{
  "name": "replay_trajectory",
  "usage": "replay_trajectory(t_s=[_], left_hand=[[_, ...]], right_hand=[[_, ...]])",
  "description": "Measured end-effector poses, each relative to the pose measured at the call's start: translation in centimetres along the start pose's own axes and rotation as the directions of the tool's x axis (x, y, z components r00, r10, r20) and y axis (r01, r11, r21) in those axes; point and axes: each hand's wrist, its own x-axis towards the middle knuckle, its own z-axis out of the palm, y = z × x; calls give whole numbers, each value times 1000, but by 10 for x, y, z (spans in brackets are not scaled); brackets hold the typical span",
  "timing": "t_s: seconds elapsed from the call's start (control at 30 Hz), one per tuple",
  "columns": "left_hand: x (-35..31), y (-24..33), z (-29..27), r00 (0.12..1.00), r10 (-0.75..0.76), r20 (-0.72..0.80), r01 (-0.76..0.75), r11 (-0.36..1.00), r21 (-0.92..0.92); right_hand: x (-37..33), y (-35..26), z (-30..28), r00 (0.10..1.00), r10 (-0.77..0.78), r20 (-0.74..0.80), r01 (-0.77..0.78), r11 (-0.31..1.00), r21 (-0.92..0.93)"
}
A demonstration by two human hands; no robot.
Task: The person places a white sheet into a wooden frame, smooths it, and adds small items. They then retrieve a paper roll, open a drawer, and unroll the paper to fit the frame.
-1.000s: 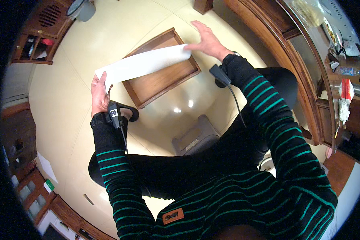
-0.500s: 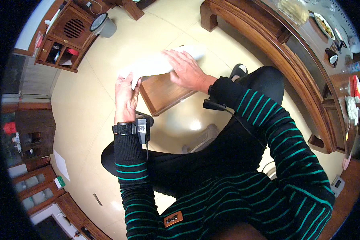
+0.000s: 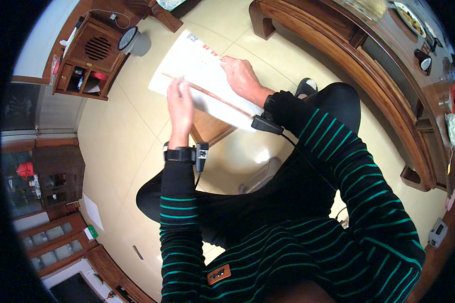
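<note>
A white sheet of paper [image 3: 199, 68] with red print and a small dark patch near its top lies tilted in front of me. A thin reddish-brown line runs slantwise across it; whether it is a strip or a gap I cannot tell. My right hand [image 3: 243, 80] is closed at the sheet's right edge, fingers curled. My left hand [image 3: 180, 106] reaches onto the lower left part, its fingers smeared by motion. Beneath the paper, a brown wooden board or low stool [image 3: 212, 127] shows only in part.
A long wooden table [image 3: 338, 76] curves along the right, with dishes on it. A grey bin [image 3: 136, 43] stands by a wooden cabinet [image 3: 93, 50] at the upper left. Another white sheet [image 3: 92, 212] lies on the tiled floor. My crossed legs are close below the hands.
The paper has turned so its printed face shows, and covers more of the wooden board. My left hand has shifted rightward along it; my right hand's fingers have curled.
</note>
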Motion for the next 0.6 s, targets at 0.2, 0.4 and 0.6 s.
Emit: replay_trajectory(t_s=[0.2, 0.4, 0.6], left_hand=[[-22, -26, 40, 996, 65, -65, -31, 904, 427], [-21, -36, 46, 976, -102, -192, 192, 816, 545], [-14, -56, 16, 893, -210, -398, 323, 915, 242]], right_hand=[[6, -1, 0, 989, 103, 110, -137, 920, 367], [16, -5, -27, 913, 153, 379, -346, 782, 518], [26, -3, -62, 894, 88, 439, -398, 609, 686]])
